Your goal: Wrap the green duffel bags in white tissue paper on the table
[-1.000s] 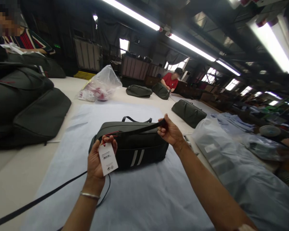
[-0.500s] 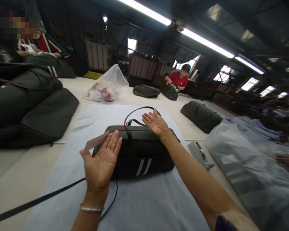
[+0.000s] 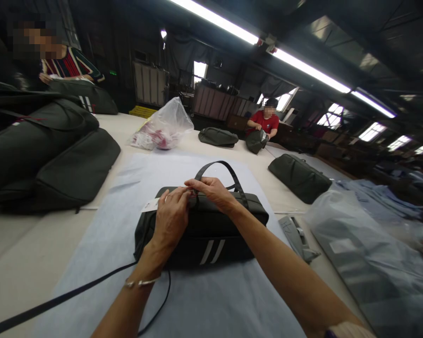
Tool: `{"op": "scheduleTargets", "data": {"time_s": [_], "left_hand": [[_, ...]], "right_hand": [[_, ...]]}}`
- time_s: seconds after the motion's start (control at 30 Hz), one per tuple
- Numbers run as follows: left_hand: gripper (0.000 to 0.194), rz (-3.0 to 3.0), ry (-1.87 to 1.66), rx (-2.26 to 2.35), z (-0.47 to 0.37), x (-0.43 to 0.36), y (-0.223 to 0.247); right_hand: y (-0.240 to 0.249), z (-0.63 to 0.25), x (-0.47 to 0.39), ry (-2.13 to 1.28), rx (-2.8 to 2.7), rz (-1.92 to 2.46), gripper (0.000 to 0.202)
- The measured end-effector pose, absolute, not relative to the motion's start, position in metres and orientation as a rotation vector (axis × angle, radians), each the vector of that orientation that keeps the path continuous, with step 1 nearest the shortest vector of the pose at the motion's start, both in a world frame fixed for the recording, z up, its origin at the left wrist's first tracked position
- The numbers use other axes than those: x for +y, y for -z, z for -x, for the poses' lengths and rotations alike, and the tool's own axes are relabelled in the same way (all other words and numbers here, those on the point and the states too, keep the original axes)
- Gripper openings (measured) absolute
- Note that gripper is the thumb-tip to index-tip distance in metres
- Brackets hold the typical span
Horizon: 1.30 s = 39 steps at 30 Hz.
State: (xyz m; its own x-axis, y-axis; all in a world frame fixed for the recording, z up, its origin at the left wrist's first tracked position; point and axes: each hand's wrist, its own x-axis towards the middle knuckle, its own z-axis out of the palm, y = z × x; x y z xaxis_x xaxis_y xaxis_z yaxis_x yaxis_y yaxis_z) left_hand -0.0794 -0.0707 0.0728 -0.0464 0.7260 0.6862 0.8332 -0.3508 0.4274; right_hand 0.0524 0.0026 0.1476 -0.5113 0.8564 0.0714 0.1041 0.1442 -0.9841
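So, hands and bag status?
Left hand, right hand together at carry handle, grip unclear. Dark duffel bag on pale-blue sheet. White hangtag beside left hand.

Tag [image 3: 149, 205] (partly behind left hand [image 3: 172, 213])

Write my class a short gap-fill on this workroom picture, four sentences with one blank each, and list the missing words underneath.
1. Below the right hand, the dark bag shows ____ pale stripes on its front.
2. A bracelet circles the person's ____ wrist.
3. The co-worker in the background, to the right of the clear plastic bag, wears a ____ top.
4. The broad translucent plastic wrapping in the foreground lies to the person's ____.

Missing words: two; left; red; right.
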Motion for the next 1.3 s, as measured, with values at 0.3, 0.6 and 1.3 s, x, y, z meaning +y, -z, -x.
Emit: {"op": "scheduleTargets", "data": {"time_s": [0.3,0.6,1.3], "left_hand": [[0.043,2.167,0.948,-1.462,0.102,-0.098,-0.053],[0.048,2.047,1.423,-1.632,0.111,-0.117,-0.053],[0.010,2.232,1.220,-1.511,-0.002,-0.128,0.029]], "right_hand": [[-0.114,-0.073,0.006,-1.365,-1.145,0.970,0.054],[-0.107,-0.142,0.032,-0.599,-2.417,1.209,0.048],[-0.050,-0.153,0.049,-0.366,-2.475,1.310,0.059]]}}
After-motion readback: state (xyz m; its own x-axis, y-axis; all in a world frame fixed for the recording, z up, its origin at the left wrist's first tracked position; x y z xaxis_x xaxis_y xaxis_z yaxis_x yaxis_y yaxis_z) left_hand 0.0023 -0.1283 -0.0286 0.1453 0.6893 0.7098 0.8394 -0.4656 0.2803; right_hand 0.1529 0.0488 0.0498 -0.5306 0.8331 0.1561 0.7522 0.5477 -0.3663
